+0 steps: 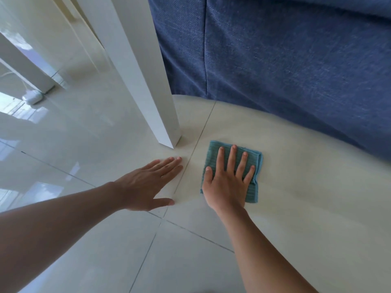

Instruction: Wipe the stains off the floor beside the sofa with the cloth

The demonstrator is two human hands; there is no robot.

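Note:
A folded teal cloth lies flat on the pale tiled floor, just in front of the blue sofa. My right hand presses down on the cloth with its fingers spread, covering most of it. My left hand rests palm down on the bare tile to the left of the cloth, fingers together and holding nothing. Faint dull smears show on the tile to the right of the cloth. No distinct stain is clear.
A white table leg stands on the floor just beyond my left hand, close to the cloth's far left corner. A second white leg and a small white device with a cord sit at the far left.

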